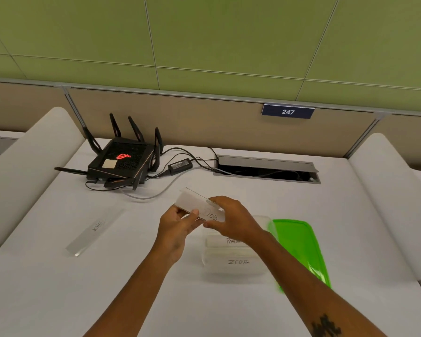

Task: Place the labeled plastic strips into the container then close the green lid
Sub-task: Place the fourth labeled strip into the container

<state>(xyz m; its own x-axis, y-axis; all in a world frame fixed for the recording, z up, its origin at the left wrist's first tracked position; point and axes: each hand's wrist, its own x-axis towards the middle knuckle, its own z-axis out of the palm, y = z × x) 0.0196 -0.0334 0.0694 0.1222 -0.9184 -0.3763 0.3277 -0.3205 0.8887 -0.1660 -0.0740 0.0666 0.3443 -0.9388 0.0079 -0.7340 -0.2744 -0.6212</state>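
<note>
A clear plastic strip marked "DOG" [197,203] is held in the air above the table by both hands. My left hand [178,227] grips its near edge, and my right hand [231,216] pinches its right end. Just below and to the right sits the clear container [231,269], holding two strips labeled "PENGUIN" [225,241] and "ZEBRA" [238,261]. The green lid [301,244] lies on the table against the container's right side. Another labeled strip [95,231] lies flat on the table to the left.
A black router with antennas [123,159] and its power brick [180,164] and cables sit at the back left. A cable slot [265,169] opens in the table's back. White dividers [29,166] flank both sides of the table.
</note>
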